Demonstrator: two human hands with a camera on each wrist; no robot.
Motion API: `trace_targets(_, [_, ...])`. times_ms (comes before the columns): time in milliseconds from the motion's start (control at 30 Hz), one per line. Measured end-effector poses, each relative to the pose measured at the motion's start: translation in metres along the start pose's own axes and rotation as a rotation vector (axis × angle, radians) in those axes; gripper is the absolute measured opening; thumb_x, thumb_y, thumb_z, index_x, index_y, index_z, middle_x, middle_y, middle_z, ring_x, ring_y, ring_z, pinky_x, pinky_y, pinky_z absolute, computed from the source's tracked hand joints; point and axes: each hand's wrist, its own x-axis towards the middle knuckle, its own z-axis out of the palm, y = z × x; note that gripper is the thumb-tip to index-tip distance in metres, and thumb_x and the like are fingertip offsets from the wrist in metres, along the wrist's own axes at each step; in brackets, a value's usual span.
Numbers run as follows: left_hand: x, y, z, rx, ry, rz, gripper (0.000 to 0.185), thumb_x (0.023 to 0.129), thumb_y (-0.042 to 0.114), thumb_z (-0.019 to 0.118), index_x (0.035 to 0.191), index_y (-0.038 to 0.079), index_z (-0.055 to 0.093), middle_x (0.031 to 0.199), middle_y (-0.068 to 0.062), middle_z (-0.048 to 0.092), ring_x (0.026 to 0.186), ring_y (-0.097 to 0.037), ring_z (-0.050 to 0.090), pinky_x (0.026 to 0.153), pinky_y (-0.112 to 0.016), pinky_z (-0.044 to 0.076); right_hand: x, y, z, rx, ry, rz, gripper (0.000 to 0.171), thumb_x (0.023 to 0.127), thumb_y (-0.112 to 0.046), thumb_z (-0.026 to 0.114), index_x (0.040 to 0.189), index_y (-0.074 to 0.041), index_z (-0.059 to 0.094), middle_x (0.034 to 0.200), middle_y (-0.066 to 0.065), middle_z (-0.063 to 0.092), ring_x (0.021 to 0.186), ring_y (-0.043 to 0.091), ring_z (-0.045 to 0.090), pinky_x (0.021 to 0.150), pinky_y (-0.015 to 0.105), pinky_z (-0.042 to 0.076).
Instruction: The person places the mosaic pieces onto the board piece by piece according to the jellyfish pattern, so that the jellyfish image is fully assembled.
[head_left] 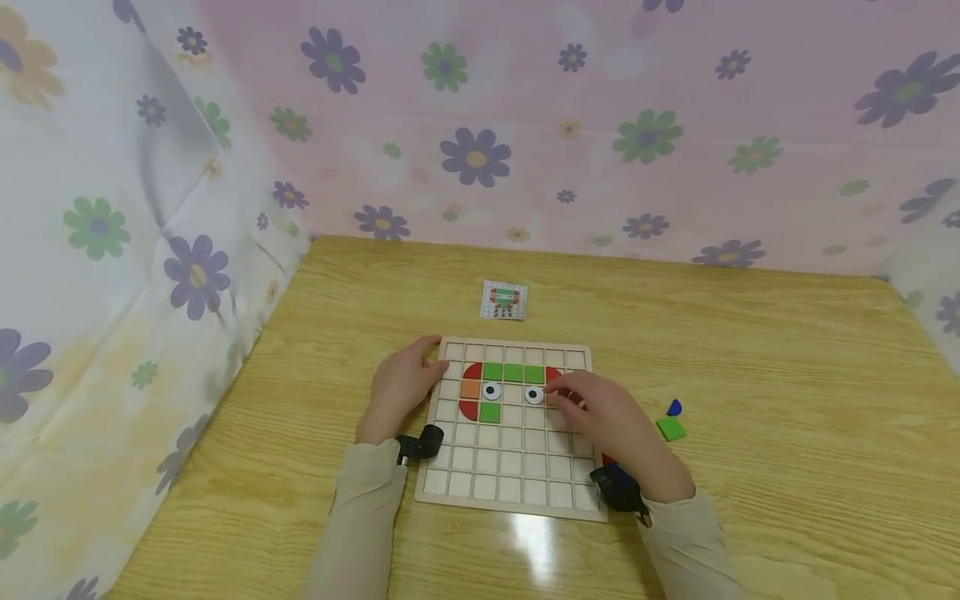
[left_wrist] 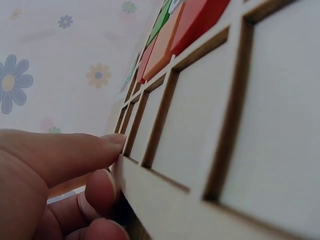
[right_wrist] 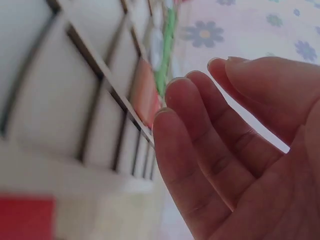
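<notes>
A square wooden grid board (head_left: 510, 462) lies on the table. My left hand (head_left: 401, 379) holds it at its far left edge, the thumb on the frame and the other fingers curled beside it. Set in the cells are green tiles (head_left: 513, 372), red curved pieces (head_left: 470, 409), an orange tile (head_left: 470, 388) and two white eye discs (head_left: 491, 391). My right hand (head_left: 603, 408) hovers over the board's right side, fingertips close to the right eye disc (head_left: 533, 395). In the right wrist view its bent fingers hold nothing, and another orange tile (right_wrist: 145, 92) sits beyond them.
A small picture card (head_left: 504, 300) with a coloured grid figure lies behind the board. To the right are a green square (head_left: 671, 428) and a blue half-round piece (head_left: 675, 407). A red piece (right_wrist: 25, 215) lies by the board's right edge, mostly hidden by my wrist in the head view.
</notes>
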Motion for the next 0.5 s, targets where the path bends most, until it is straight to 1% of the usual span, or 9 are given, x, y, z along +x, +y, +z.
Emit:
trace_targets(67, [0.000,0.000,0.000,0.005,0.003,-0.002,0.045,0.086,0.035,0.056,0.128,0.021,0.049,0.061,0.003,0.052,0.051,-0.014,0.048,0.050,-0.029,0.036,-0.002,0.003,-0.005,-0.004,0.014,0.005,0.017,0.087,-0.022,0.059,0.101,-0.017,0.065,0.095,-0.005,0.060,0.076,0.010,0.054,0.066,0.030,0.044])
trace_targets(167, [0.002,0.000,0.000,0.015,0.020,0.014,0.045,0.086,0.034,0.055,0.128,0.019,0.048,0.064,0.002,0.053,0.056,-0.015,0.049,0.052,-0.030,0.037,-0.006,0.010,-0.012,-0.010,0.021,0.014,0.017,0.087,-0.021,0.058,0.102,-0.015,0.064,0.095,-0.003,0.061,0.076,0.012,0.055,0.064,0.030,0.045])
trace_targets(300, [0.003,0.001,-0.001,0.031,0.044,0.027,0.044,0.087,0.033,0.055,0.128,0.016,0.049,0.068,0.002,0.054,0.060,-0.015,0.050,0.055,-0.031,0.039,-0.014,0.024,-0.022,0.000,0.008,0.064,0.020,0.089,-0.023,0.056,0.105,-0.015,0.063,0.097,-0.001,0.061,0.079,0.014,0.056,0.064,0.030,0.045])
trace_targets(400, [0.002,0.001,0.000,0.025,0.041,0.019,0.045,0.087,0.032,0.054,0.128,0.015,0.048,0.071,0.002,0.056,0.062,-0.015,0.051,0.058,-0.032,0.041,-0.020,0.037,-0.028,-0.008,0.005,0.096,0.022,0.090,-0.025,0.054,0.108,-0.014,0.062,0.098,0.000,0.061,0.081,0.016,0.056,0.067,0.033,0.045])
trace_targets(500, [0.001,0.002,0.001,0.021,0.041,0.017,0.045,0.087,0.031,0.054,0.128,0.014,0.048,0.076,-0.001,0.059,0.066,-0.016,0.054,0.062,-0.035,0.043,-0.026,0.049,-0.033,-0.029,0.014,0.125,0.024,0.090,-0.026,0.052,0.108,-0.013,0.061,0.099,0.002,0.061,0.082,0.018,0.056,0.070,0.037,0.045])
